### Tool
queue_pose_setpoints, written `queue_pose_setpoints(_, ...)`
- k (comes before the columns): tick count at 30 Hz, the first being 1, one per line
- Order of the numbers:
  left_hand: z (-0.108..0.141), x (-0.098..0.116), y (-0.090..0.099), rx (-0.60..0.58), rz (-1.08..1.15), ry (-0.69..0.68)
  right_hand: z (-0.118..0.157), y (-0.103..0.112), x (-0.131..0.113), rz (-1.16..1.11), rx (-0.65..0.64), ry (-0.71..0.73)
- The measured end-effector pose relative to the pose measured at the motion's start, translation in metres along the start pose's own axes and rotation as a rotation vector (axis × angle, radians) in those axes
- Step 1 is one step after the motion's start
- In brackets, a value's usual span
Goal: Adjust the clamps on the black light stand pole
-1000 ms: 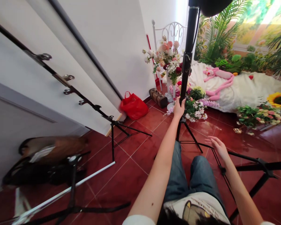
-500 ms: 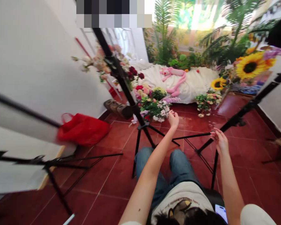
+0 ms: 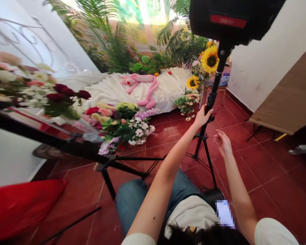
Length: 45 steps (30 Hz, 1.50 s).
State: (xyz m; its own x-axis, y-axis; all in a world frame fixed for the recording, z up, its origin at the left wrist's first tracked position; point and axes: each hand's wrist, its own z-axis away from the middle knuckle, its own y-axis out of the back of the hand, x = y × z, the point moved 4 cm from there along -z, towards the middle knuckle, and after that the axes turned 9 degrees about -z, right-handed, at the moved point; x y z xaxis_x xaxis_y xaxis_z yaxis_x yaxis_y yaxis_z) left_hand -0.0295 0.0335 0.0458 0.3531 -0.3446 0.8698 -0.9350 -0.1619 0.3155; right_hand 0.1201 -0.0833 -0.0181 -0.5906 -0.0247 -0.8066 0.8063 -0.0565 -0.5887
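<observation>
My left hand [image 3: 203,117] is at the pole of a black tripod stand [image 3: 214,89], its fingers around the pole just above the tripod legs. A large black box-shaped head [image 3: 226,25] with a red label tops this stand. My right hand [image 3: 223,143] hovers to the right of the pole, apart from it. Its fingers are loosely bent and spread, with nothing visible in them. A phone [image 3: 224,212] with a lit, blurred screen lies beside my lap on a black seat [image 3: 214,195].
Another black stand [image 3: 66,144] slants across the left, near a red bag [image 3: 20,204]. Ahead, flowers [image 3: 132,126] stand before a white cloth [image 3: 104,88] bearing a pink plush toy [image 3: 142,81]. Sunflowers [image 3: 209,59] are behind the pole; a brown board [image 3: 288,92] leans at right.
My view has swung right, bringing the stand's black head into sight. My left hand has gone from free air to the stand's pole. The right hand remains raised near the stand.
</observation>
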Motion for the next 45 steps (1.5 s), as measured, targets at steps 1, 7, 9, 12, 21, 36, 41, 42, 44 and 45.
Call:
queue_pose_setpoints(1,-0.002,-0.001,-0.008,-0.001,-0.014,0.018,-0.002,0.002,-0.003,-0.018,0.005,-0.008)
queue_pose_setpoints(7,-0.006,-0.018,-0.022,0.023,0.035,0.077,-0.028,-0.017,0.000,-0.293,-0.035,-0.288)
queue_pose_setpoints(9,-0.006,-0.020,-0.020,0.019,0.050,0.076,-0.039,-0.031,0.003,-0.390,-0.134,-0.365)
queue_pose_setpoints(12,-0.004,-0.016,-0.017,0.004,0.044,0.063,-0.054,-0.045,0.005,-0.416,-0.263,-0.367)
queue_pose_setpoints(21,-0.002,-0.015,-0.017,0.029,0.069,0.083,-0.085,-0.044,0.003,-0.459,-0.272,-0.431)
queue_pose_setpoints(36,0.004,-0.011,-0.016,0.003,0.222,0.133,-0.061,-0.043,-0.062,1.027,-0.027,0.730)
queue_pose_setpoints(41,0.001,-0.026,-0.025,0.028,0.233,0.107,-0.091,-0.069,-0.068,0.950,-0.076,0.688)
queue_pose_setpoints(42,0.000,-0.029,-0.027,0.030,0.244,0.097,-0.097,-0.078,-0.066,0.970,-0.120,0.682)
queue_pose_setpoints(44,-0.001,-0.033,-0.032,0.033,0.263,0.076,-0.109,-0.098,-0.061,1.040,-0.210,0.668)
queue_pose_setpoints(45,-0.002,-0.034,-0.033,0.037,0.263,0.068,-0.114,-0.106,-0.059,1.081,-0.240,0.660)
